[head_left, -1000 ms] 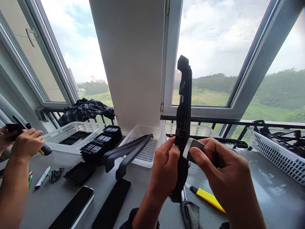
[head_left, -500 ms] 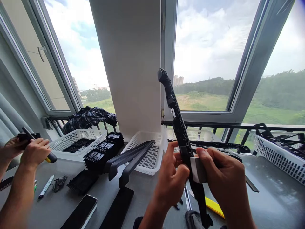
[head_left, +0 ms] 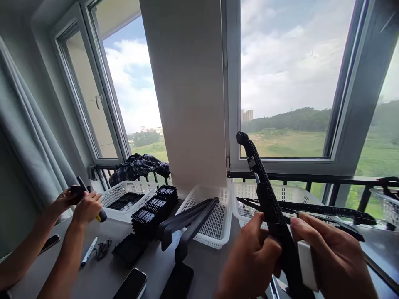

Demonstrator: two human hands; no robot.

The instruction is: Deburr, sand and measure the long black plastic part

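Note:
My left hand [head_left: 254, 259] grips the lower part of a long black plastic part [head_left: 263, 191] that leans up and to the left in front of the window. My right hand [head_left: 332, 259] presses a small grey-white block [head_left: 307, 265] against the right side of that part. Both hands sit at the bottom right of the head view, above the grey table [head_left: 156, 261]. The part's lower end runs out of the picture.
A co-worker's two hands [head_left: 79, 203] at the left hold a small black piece and a yellow-tipped tool. White baskets [head_left: 215, 220] hold long black parts; stacked black trays [head_left: 154, 207], a marker [head_left: 89, 251] and phones [head_left: 132, 284] lie on the table.
The view has tilted up and swung left, so my hands sit lower in the picture. The black part has shifted right and down with my hands. The yellow knife has dropped out of view.

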